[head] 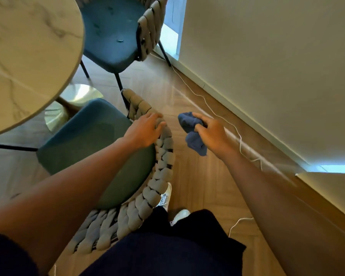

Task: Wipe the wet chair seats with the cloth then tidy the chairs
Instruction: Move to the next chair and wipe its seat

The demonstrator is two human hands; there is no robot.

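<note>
A teal-seated chair [92, 144] with a grey braided backrest [163, 156] stands right below me, its seat partly under the round table. My left hand [145, 128] rests on top of that backrest, fingers curled over the braid. My right hand [211, 130] hovers to the right of the chair over the floor and grips a crumpled dark blue cloth [191, 132]. A second teal chair [112, 34] stands farther away at the top, with small wet spots showing on its seat.
A round marble-look table [28, 56] on a gold base [72, 104] fills the upper left. A white cable [217, 114] trails along the wooden floor beside the cream wall [267, 66] on the right. My legs and white shoes [167, 198] stand behind the near chair.
</note>
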